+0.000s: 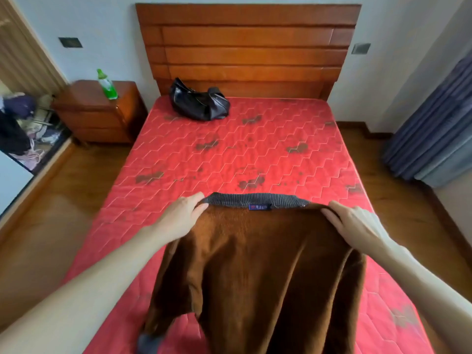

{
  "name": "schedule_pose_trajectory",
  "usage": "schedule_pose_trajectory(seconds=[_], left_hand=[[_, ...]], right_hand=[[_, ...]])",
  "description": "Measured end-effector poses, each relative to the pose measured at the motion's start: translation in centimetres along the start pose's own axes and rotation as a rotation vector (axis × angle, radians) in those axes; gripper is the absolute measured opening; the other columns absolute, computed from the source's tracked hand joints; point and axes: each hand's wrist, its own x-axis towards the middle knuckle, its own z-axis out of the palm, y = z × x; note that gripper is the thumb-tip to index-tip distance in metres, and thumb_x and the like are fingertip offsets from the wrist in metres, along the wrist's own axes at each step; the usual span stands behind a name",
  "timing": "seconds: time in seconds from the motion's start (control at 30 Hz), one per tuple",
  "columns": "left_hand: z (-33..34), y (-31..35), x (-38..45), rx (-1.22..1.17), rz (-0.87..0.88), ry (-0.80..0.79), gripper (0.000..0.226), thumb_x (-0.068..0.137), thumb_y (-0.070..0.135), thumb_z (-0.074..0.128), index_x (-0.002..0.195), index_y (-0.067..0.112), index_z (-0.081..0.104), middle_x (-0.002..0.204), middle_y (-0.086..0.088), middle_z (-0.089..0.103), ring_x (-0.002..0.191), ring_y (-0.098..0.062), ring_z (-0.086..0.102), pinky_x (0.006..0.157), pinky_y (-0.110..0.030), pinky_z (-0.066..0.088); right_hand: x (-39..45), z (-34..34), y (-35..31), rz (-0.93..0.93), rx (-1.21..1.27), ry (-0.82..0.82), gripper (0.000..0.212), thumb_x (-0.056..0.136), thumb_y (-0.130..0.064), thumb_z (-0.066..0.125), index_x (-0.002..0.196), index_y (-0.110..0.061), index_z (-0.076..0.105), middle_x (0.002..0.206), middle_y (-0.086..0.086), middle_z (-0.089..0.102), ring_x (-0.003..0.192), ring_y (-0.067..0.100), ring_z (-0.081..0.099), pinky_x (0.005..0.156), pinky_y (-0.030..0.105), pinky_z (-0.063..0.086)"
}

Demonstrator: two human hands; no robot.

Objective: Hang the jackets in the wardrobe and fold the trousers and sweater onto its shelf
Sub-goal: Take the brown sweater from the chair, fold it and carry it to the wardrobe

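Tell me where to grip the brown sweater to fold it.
Grip the sweater at both shoulders, beside the grey ribbed collar, coming from the foot of the bed. It lies flat, collar toward the headboard, so the shoulders are its far corners. The left hand and right hand already hold there.

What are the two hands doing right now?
Left hand: pinching the brown sweater beside its grey collar.
Right hand: gripping the sweater's other shoulder.

Single head view: high at bed foot (229,154), angled forward-down toward headboard (247,47), hands close below.
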Motion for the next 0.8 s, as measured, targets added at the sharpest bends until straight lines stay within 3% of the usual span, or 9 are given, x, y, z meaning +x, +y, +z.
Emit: schedule_pose_trajectory(seconds=[0.07,0.13,0.2,0.27,0.33,0.43,0.57,0.7,0.8], left_hand=[[4.4,-2.5,1.6,-0.049,-0.062,-0.006,0.018,0.108,0.031,0.052,0.091,0.030,0.050,0.062,0.000,0.055,0.058,-0.021,0.054,0.060,-0.044,0.041],[8.3,-4.9,2.8,-0.083,-0.097,0.009,0.020,0.108,0.032,0.054,0.088,0.033,0.051,0.067,0.002,0.058,0.065,-0.016,0.057,0.064,-0.038,0.045],[11.5,-6.8,3.8,-0.088,-0.108,0.020,0.019,0.106,0.033,0.058,0.087,0.037,0.054,0.075,0.009,0.057,0.072,-0.011,0.056,0.064,-0.029,0.044],[13.9,-8.4,5.2,-0.051,-0.125,0.020,0.011,0.103,0.032,0.063,0.093,0.027,0.065,0.087,0.010,0.052,0.080,-0.015,0.056,0.070,-0.035,0.046],[15.4,-9.7,7.1,0.013,-0.142,0.055,0.012,0.100,0.029,0.069,0.091,0.021,0.070,0.086,0.007,0.050,0.082,-0.019,0.054,0.068,-0.036,0.043],[16.9,-10.8,10.9,0.097,-0.207,0.120,0.026,0.100,0.032,0.066,0.077,0.021,0.062,0.062,0.004,0.056,0.066,-0.026,0.057,0.054,-0.034,0.038],[19.7,-10.8,16.7,0.004,-0.302,0.215,0.028,0.105,0.024,0.055,0.078,0.019,0.055,0.062,0.008,0.071,0.059,-0.016,0.070,0.065,-0.036,0.056],[23.5,-11.5,21.5,-0.190,-0.416,0.271,0.022,0.105,0.010,0.049,0.108,0.020,0.068,0.106,0.000,0.080,0.106,-0.027,0.072,0.093,-0.038,0.054],[28.0,-13.4,21.4,-0.202,-0.480,0.133,0.049,0.106,0.016,0.050,0.155,0.023,0.044,0.154,-0.003,0.055,0.142,-0.029,0.050,0.117,-0.040,0.038]], right_hand=[[1.2,4.5,0.9,0.034,0.003,-0.051,0.031,0.106,-0.055,0.038,0.099,-0.027,0.047,0.078,0.005,0.069,0.083,0.037,0.071,0.061,0.040,0.043],[1.8,8.6,1.8,0.052,-0.013,-0.088,0.031,0.107,-0.054,0.035,0.102,-0.026,0.046,0.069,0.000,0.062,0.079,0.037,0.070,0.059,0.039,0.042],[2.3,11.9,2.7,0.040,-0.032,-0.097,0.029,0.108,-0.049,0.040,0.103,-0.022,0.049,0.059,-0.009,0.043,0.073,0.036,0.070,0.055,0.038,0.038],[3.4,14.7,3.7,0.005,-0.041,-0.101,0.028,0.107,-0.046,0.046,0.103,-0.018,0.052,0.058,-0.013,0.033,0.069,0.035,0.069,0.052,0.037,0.037],[5.5,16.5,4.5,-0.028,-0.079,-0.156,0.031,0.107,-0.046,0.042,0.106,-0.017,0.052,0.063,-0.007,0.047,0.075,0.037,0.070,0.055,0.040,0.044],[10.4,18.3,5.4,-0.067,-0.089,-0.107,0.028,0.107,-0.041,0.046,0.105,-0.017,0.058,0.092,0.004,0.065,0.093,0.036,0.069,0.062,0.039,0.047],[17.9,20.7,5.4,0.116,-0.155,-0.146,0.030,0.106,-0.038,0.050,0.107,-0.016,0.071,0.108,0.012,0.071,0.105,0.038,0.068,0.067,0.037,0.042],[22.3,25.4,4.5,0.365,0.257,-0.108,0.021,0.097,-0.018,0.052,0.097,-0.007,0.070,0.102,0.021,0.077,0.100,0.042,0.070,0.079,0.041,0.055],[21.1,31.3,3.5,0.381,0.538,-0.166,0.049,0.099,-0.012,0.047,0.148,-0.018,0.049,0.127,0.020,0.068,0.114,0.043,0.064,0.096,0.042,0.051]])
